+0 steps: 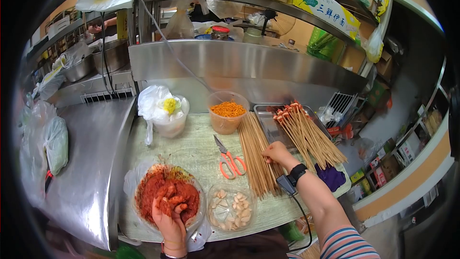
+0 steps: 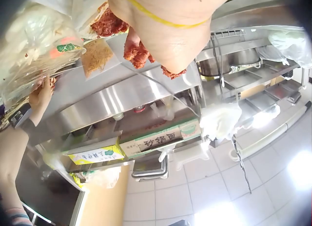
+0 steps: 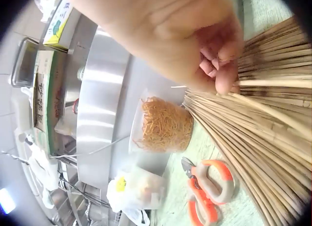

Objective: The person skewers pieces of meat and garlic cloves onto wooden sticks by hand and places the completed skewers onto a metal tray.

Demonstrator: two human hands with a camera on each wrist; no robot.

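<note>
My left hand [image 1: 171, 228] is over a plastic-lined bowl [image 1: 203, 204] of chunky red paste [image 1: 152, 187]. Its fingers are loosely bent and coated in the paste, as the smeared fingertips [image 2: 139, 58] in the left wrist view also show. My right hand [image 1: 279, 154] pinches a bamboo skewer [image 3: 273, 83] between thumb and finger, above a spread bundle of bare skewers [image 1: 253, 163]. Right of it, skewers threaded with small red-and-white pieces [image 1: 293, 111] lie across a metal tray [image 1: 273, 128].
Orange-handled scissors [image 1: 233, 167] lie mid-table, near a tub of orange shreds [image 1: 225, 125]. A clear bowl [image 1: 211, 213] of garlic cloves stands at the front edge. Behind are a bag-topped tub [image 1: 170, 125] and a steel back panel [image 1: 230, 62]. A dark purple cloth [image 1: 330, 178] lies at right.
</note>
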